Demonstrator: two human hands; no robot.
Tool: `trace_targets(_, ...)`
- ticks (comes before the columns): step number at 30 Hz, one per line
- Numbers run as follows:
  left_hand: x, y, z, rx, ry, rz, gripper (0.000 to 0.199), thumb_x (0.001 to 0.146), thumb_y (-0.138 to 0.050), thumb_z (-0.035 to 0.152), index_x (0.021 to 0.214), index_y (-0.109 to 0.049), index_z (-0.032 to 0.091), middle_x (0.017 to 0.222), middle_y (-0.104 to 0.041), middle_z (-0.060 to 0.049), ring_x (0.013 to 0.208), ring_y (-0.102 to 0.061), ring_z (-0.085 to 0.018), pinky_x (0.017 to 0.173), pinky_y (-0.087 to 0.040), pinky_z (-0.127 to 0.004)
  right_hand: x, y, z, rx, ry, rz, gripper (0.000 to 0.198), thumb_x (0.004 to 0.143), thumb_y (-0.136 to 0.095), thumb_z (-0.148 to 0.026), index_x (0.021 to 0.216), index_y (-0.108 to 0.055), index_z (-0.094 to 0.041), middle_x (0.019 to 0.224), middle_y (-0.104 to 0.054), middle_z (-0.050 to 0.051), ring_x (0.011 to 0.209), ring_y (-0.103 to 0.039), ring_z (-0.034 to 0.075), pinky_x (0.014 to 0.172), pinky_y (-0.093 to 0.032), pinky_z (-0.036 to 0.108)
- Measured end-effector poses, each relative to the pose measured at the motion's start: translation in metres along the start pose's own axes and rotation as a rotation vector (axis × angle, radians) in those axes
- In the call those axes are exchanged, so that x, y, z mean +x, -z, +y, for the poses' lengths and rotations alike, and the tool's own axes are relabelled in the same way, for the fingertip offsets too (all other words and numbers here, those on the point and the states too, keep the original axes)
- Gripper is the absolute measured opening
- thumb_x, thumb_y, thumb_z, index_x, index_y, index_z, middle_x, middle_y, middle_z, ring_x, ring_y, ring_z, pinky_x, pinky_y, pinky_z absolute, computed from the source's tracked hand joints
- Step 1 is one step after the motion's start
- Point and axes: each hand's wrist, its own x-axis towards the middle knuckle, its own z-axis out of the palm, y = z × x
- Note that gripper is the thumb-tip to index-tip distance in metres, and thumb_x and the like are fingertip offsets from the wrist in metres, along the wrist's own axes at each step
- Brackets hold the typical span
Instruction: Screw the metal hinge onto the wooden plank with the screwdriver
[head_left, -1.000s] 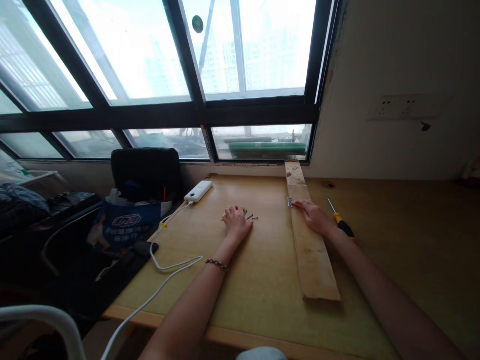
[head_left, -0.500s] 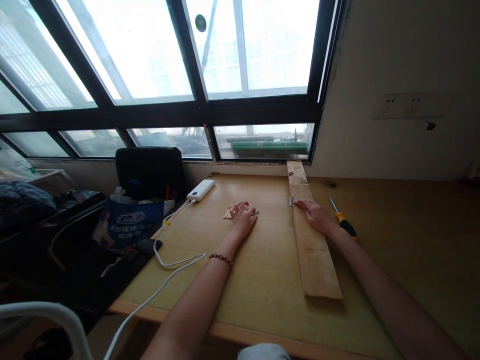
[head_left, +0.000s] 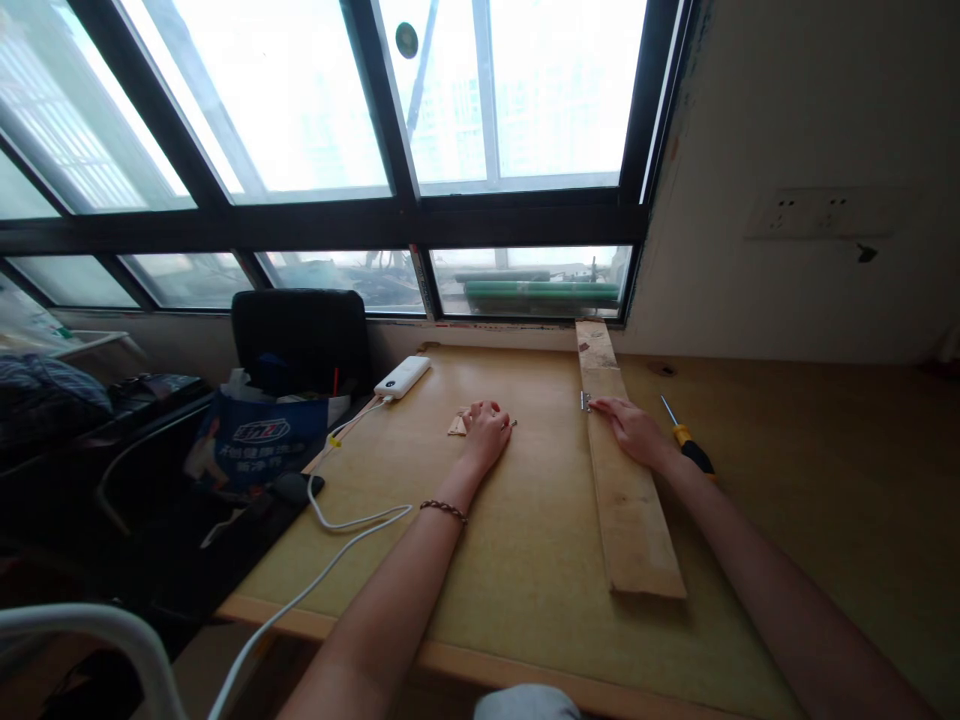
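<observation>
A long wooden board (head_left: 637, 520) lies on the table, its far end at the window sill. A small metal hinge (head_left: 585, 401) sits at the board's left edge. My right hand (head_left: 634, 432) rests on the board, its fingertips closed on the hinge. My left hand (head_left: 487, 432) is down on the table left of the board, fingers curled together. Beside those fingers is a small pale piece (head_left: 456, 424), partly covered; whatever they pinch is hidden. A small metallic bit (head_left: 514, 424) shows at the hand's right side.
Right of the board lies a yellow-and-black screwdriver (head_left: 688, 440). A white power bank (head_left: 403, 377) with a white cable (head_left: 337, 530) is at the table's left edge. Beyond that edge stand a black chair (head_left: 300, 335) and a blue bag (head_left: 255, 440).
The fingers of my left hand have drawn closer together over the small pale piece, and less of the metallic bit shows. My right hand stays on the board by the hinge.
</observation>
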Motion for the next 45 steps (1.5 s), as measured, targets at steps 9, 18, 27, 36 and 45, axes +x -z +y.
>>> trace_targets(9,0.001,-0.002,-0.002,0.027,0.164,0.004,0.017,0.076,-0.051,0.029,0.086,-0.059,0.019,0.105,-0.048,-0.01,0.103,-0.036,-0.026,0.086,-0.029,-0.039,0.0,0.001,-0.001,-0.01,0.009,-0.009,0.04,0.08,-0.039,-0.006,0.113,-0.053,-0.024,0.115,-0.058,0.003,0.107,-0.053,0.017,0.094,-0.042,0.035)
trace_targets(18,0.001,-0.011,-0.004,0.027,0.281,0.01,0.035,0.074,-0.05,0.03,0.106,-0.051,0.014,0.118,-0.041,-0.015,0.111,-0.03,-0.029,0.089,-0.028,-0.042,0.0,-0.001,0.002,-0.012,0.017,-0.001,0.04,0.081,-0.038,-0.007,0.113,-0.053,-0.024,0.116,-0.057,0.003,0.108,-0.052,0.017,0.095,-0.04,0.034)
trace_targets(27,-0.006,-0.003,0.01,-0.527,0.052,0.177,0.031,0.074,-0.051,0.02,0.104,-0.053,0.015,0.114,-0.05,-0.012,0.112,-0.042,-0.024,0.095,-0.032,-0.04,-0.001,-0.001,0.002,-0.016,0.034,0.002,0.04,0.08,-0.037,-0.005,0.113,-0.052,-0.022,0.115,-0.058,0.004,0.107,-0.052,0.017,0.094,-0.041,0.033)
trace_targets(36,0.004,-0.03,0.089,-1.824,0.447,-0.256,0.017,0.067,-0.063,0.021,0.083,-0.063,0.014,0.095,-0.064,-0.01,0.093,-0.057,-0.018,0.089,-0.039,-0.034,-0.002,-0.004,0.008,-0.047,0.026,0.009,0.043,0.078,-0.039,-0.004,0.114,-0.051,-0.024,0.116,-0.057,0.004,0.105,-0.054,0.017,0.092,-0.043,0.033)
trace_targets(45,0.015,-0.046,0.114,-2.285,0.472,-0.265,0.022,0.066,-0.06,0.01,0.089,-0.062,0.011,0.096,-0.064,-0.012,0.092,-0.06,-0.018,0.089,-0.039,-0.032,0.0,-0.003,0.005,-0.043,0.042,0.007,0.046,0.076,-0.038,-0.003,0.115,-0.051,-0.023,0.115,-0.057,0.004,0.106,-0.053,0.017,0.093,-0.042,0.033)
